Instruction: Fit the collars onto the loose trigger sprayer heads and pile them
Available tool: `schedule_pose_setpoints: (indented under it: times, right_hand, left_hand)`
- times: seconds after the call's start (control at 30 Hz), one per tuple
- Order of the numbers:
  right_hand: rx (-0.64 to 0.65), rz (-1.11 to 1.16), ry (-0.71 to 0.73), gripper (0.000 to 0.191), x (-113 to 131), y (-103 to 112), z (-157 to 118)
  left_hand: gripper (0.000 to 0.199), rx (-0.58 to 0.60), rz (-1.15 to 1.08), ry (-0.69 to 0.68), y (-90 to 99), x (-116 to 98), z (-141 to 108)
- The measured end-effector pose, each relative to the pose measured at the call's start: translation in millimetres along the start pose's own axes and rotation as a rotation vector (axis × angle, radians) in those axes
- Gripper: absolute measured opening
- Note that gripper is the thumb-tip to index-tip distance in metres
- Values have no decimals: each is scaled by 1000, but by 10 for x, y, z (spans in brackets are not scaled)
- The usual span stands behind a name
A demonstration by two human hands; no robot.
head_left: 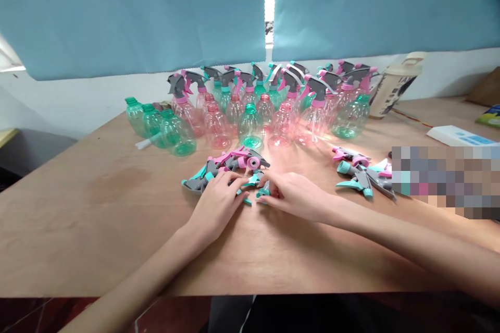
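My left hand (221, 198) is closed over a grey-and-teal trigger spray head (245, 199), its thumb and fingertips against the teal part. Just to its right, my right hand (291, 195) pinches a teal piece of a spray head (262, 193), and the fingers hide much of it. Both hands are low over the wood. Behind and left of them lies a pile of loose trigger spray heads in grey, teal and pink. A pink collar (253, 162) on one of these faces me.
Rows of clear green and pink bottles (250, 127) stand behind, several with spray heads fitted. Another pile of loose spray heads (361, 179) lies at the right, beside a blurred patch. A beige cup (396, 85) and a white box (461, 136) are at the back right of the wooden table (97, 239).
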State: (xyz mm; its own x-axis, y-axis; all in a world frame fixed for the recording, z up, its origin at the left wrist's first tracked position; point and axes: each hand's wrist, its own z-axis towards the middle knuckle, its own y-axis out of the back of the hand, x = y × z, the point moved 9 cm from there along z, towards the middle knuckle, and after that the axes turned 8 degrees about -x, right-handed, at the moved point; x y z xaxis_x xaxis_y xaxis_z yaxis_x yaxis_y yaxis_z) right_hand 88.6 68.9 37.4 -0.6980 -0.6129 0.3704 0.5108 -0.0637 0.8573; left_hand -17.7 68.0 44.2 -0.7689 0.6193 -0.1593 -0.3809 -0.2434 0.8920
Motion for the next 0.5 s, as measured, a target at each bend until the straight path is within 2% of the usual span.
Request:
schedule_pose_setpoints:
  times: [0.13,0.23,0.33,0.5]
  right_hand:
    - [-44,25,10,28,-55,107,24]
    - [-102,50,101,57,-88,165,109]
    - [-44,68,167,78,-128,65,234]
    - [19,28,156,70,-132,-104,359]
  left_hand:
    - [25,-31,-5,-5,2,-10,-12]
    - [25,-67,-27,14,20,18,-23]
    - [26,-85,-3,48,5,58,-44]
    - [26,-95,-7,59,-3,2,-109]
